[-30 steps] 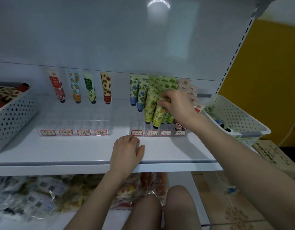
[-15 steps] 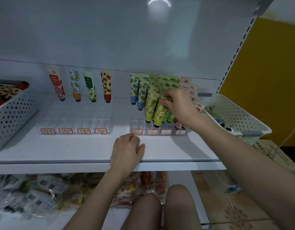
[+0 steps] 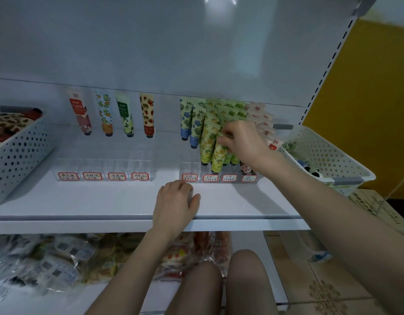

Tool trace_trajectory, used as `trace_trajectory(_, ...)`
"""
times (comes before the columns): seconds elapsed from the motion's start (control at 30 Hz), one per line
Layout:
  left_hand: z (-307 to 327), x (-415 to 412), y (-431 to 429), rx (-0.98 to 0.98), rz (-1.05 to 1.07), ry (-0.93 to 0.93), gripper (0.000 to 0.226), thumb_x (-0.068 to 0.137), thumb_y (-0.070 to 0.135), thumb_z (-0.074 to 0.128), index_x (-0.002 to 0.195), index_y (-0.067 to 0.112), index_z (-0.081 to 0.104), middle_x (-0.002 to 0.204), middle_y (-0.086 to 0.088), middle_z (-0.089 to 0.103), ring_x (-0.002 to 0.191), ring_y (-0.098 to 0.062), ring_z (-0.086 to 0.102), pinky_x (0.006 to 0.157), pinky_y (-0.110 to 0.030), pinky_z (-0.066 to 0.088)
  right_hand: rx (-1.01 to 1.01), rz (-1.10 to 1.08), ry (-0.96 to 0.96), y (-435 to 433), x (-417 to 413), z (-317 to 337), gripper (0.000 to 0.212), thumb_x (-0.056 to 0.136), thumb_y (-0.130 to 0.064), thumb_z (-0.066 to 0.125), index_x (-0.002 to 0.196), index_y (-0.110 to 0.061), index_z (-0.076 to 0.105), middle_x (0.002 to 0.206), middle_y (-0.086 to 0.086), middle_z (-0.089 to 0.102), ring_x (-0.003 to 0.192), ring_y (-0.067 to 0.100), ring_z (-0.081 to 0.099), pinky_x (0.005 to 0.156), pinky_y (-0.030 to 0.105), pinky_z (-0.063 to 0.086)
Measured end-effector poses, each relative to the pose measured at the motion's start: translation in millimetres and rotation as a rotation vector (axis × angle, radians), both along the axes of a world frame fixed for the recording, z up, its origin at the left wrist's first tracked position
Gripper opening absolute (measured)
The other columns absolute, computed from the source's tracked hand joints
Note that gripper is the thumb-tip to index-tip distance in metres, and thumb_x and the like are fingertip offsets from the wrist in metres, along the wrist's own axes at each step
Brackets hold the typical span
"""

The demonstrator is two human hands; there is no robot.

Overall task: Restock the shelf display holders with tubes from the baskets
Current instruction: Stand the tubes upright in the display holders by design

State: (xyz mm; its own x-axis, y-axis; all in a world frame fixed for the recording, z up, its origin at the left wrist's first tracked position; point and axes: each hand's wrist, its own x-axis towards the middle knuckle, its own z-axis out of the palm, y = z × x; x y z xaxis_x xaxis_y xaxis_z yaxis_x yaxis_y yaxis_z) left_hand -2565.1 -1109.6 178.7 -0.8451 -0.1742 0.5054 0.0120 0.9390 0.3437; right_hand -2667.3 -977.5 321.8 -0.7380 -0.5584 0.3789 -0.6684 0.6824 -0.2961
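Observation:
Two clear display holders stand on the white shelf. The left holder carries a single tube in each of its rows at the back. The right holder is packed with blue-flower, yellow-pineapple, green and pink tubes. My right hand reaches into the right holder and pinches the top edge of a front tube between the yellow and green rows. My left hand rests on the shelf's front edge, fingers loosely curled, holding nothing.
A white perforated basket with a few tubes sits at the shelf's right end. Another basket with brown-patterned tubes stands at the left. Bagged goods fill the lower shelf. A cardboard box lies on the floor at right.
My right hand has shifted slightly back and up along the tube rows while keeping its pinch. The left hand has stayed put.

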Motion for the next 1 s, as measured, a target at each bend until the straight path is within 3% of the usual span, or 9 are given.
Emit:
trace_trajectory(0.2, -1, -1, 1, 0.004, -0.001, 0.022, 0.015, 0.073, 0.020, 0.075, 0.071, 0.008, 0.067, 0.072, -0.008, 0.066, 0.066, -0.023, 0.061, 0.062, -0.035, 0.052, 0.019, -0.053, 0.004, -7, -1, -4, 0.020, 0.090, -0.016, 0.059, 0.075, -0.003, 0.054, 0.072, 0.011, 0.055, 0.068, 0.023, 0.052, 0.061, 0.029, 0.039)
trace_trajectory(0.4, -2, -1, 0, 0.017, -0.010, 0.032, 0.017, 0.077, 0.024, 0.068, 0.073, 0.008, 0.067, 0.073, -0.007, 0.066, 0.067, -0.022, 0.061, 0.062, -0.035, 0.052, -0.040, -0.107, 0.081, -7, 1, -13, 0.020, 0.091, -0.018, 0.058, 0.091, 0.001, 0.062, 0.090, 0.015, 0.054, 0.083, 0.030, 0.055, 0.063, 0.027, 0.030)
trace_trajectory(0.53, 0, 1, 0, 0.018, -0.019, 0.023, 0.024, 0.077, 0.028, 0.056, 0.071, 0.008, 0.067, 0.071, -0.007, 0.065, 0.065, -0.022, 0.060, 0.060, -0.035, 0.051, -0.058, -0.108, 0.089, -6, 0, -16, 0.022, 0.090, -0.019, 0.059, 0.092, 0.002, 0.064, 0.091, 0.015, 0.053, 0.079, 0.027, 0.050, 0.063, 0.028, 0.032)
trace_trajectory(0.7, -3, -1, 0, 0.025, -0.017, 0.037, 0.016, 0.078, 0.023, 0.067, 0.072, 0.008, 0.066, 0.072, -0.006, 0.064, 0.066, -0.022, 0.059, 0.062, -0.035, 0.051, -0.142, -0.095, 0.073, 2, -6, -22, 0.023, 0.091, -0.013, 0.057, 0.078, 0.004, 0.063, 0.076, 0.014, 0.055, 0.073, 0.032, 0.055, 0.066, 0.036, 0.043)
trace_trajectory(0.83, -3, -2, 0, 0.016, -0.006, 0.035, 0.014, 0.076, 0.022, 0.071, 0.073, 0.010, 0.066, 0.072, -0.005, 0.064, 0.067, -0.020, 0.059, 0.064, -0.034, 0.051, -0.123, -0.087, 0.130, 3, -4, -23, 0.026, 0.096, -0.011, 0.048, 0.084, 0.004, 0.066, 0.081, 0.018, 0.061, 0.075, 0.032, 0.056, 0.069, 0.031, 0.042)
trace_trajectory(1.0, -1, 0, 1, -0.001, -0.004, 0.049, 0.015, 0.072, 0.021, 0.076, 0.071, 0.010, 0.066, 0.071, -0.005, 0.065, 0.066, -0.020, 0.061, 0.063, -0.033, 0.052, -0.137, -0.099, 0.074, 2, -3, -17, 0.019, 0.094, -0.008, 0.050, 0.093, 0.005, 0.063, 0.086, 0.019, 0.062, 0.077, 0.032, 0.061, 0.072, 0.043, 0.051)
